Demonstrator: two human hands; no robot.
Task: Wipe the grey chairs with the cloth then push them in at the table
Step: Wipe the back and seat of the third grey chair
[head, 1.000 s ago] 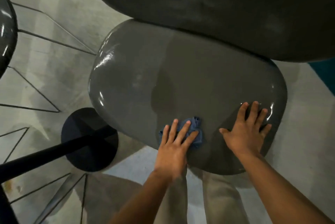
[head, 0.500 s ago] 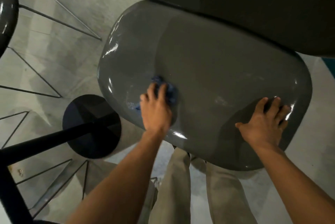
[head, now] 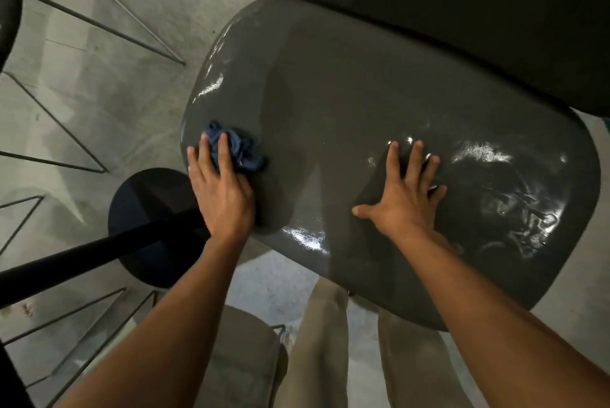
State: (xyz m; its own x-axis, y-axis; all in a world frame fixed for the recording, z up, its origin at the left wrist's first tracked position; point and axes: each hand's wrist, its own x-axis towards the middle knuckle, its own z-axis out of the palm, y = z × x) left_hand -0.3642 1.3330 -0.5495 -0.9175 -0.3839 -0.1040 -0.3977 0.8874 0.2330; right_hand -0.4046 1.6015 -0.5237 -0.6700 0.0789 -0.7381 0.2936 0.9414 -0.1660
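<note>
A glossy grey chair seat fills the middle of the head view, seen from above. A crumpled blue cloth lies near the seat's left edge. My left hand presses flat on the cloth with straight fingers, and part of the cloth sticks out beyond the fingertips. My right hand rests flat on the seat to the right of centre, fingers spread. Wet streaks shine on the right part of the seat.
The chair's dark backrest curves across the top right. A black round table base with its pole stands at lower left on the concrete floor. Thin wire legs of another chair cross the left side. My beige trouser legs are below.
My left hand has slid the cloth from the seat's front middle out to its left edge. My right hand has shifted left, from the right front corner toward the centre.
</note>
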